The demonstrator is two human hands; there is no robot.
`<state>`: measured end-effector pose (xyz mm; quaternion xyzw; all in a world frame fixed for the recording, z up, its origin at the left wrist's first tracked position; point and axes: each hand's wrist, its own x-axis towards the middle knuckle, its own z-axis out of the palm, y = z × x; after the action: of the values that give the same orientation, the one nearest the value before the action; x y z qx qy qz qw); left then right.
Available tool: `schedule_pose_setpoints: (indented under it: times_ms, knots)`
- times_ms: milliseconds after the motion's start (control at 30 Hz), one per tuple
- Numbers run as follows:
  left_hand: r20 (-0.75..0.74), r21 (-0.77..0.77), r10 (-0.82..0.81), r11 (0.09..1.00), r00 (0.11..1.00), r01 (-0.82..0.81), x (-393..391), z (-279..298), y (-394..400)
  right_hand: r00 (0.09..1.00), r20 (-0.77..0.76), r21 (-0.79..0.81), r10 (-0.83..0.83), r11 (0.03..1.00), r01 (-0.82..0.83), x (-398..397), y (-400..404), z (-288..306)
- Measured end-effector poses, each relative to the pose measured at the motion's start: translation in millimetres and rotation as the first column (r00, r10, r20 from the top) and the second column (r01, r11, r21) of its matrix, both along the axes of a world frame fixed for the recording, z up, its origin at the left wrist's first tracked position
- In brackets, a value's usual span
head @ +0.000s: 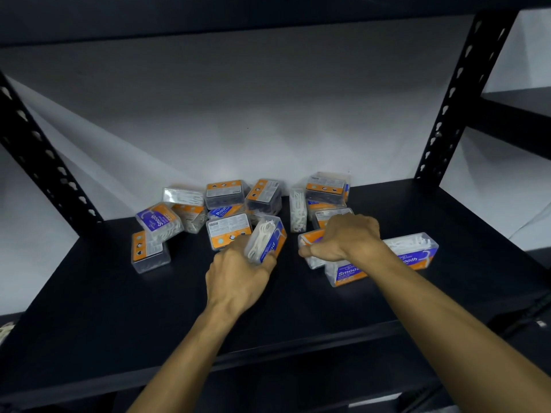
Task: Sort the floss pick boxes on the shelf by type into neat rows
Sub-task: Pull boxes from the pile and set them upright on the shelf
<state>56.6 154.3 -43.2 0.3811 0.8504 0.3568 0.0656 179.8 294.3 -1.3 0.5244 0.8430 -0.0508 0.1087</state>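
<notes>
A black metal shelf [89,308] stands against a plain white wall [238,114]. Perforated black uprights [459,93] rise at both sides. Another dark shelf unit [518,114] shows at right.

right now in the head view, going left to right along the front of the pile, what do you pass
orange-backed box → left hand gripping a tilted box → right hand gripping a box → two Smooth boxes side by side

Stockroom: black slotted-steel shelf [343,308], bare white wall [238,114] behind
</notes>
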Motion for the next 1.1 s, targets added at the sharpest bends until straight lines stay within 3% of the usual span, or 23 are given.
schedule_pose_setpoints:
  times_ms: [133,233,333,433,600,667,800,933,1100]
  knots:
    - [0.038,0.031,0.03,0.999,0.999,-0.031,-3,1,-1,0.977,-0.212,0.01,-0.018,1.0,0.021,6,-7,10]
    - [0.112,0.062,0.043,0.997,0.993,-0.05,-7,1,-2,0.899,-0.436,-0.06,-0.034,0.998,0.009,9,-7,14]
    - [0.205,0.107,0.024,0.993,0.979,-0.047,-12,0,-3,0.708,-0.697,-0.165,-0.113,0.986,-0.006,11,-2,11]
    - [0.323,0.153,-0.027,0.988,0.946,-0.024,-19,1,-6,0.487,-0.866,-0.155,-0.114,0.987,-0.045,12,2,8]
    - [0.36,0.213,-0.106,0.977,0.927,0.029,-34,5,-20,0.143,-0.942,-0.33,-0.305,0.92,-0.213,15,5,10]
    - [0.328,0.211,-0.124,0.976,0.936,0.056,-41,8,-28,0.073,-0.918,-0.392,-0.389,0.866,-0.311,18,6,9]
    - [0.226,0.09,-0.179,0.983,0.958,0.162,-50,14,-48,0.095,-0.934,-0.354,-0.344,0.861,-0.364,21,11,3]
    - [0.154,-0.054,-0.252,0.963,0.956,0.262,-57,9,-64,0.275,-0.948,-0.256,-0.161,0.899,-0.356,26,13,0]
    - [0.128,-0.174,-0.262,0.944,0.957,0.282,-58,0,-74,0.418,-0.907,-0.182,-0.055,0.945,-0.272,34,15,4]
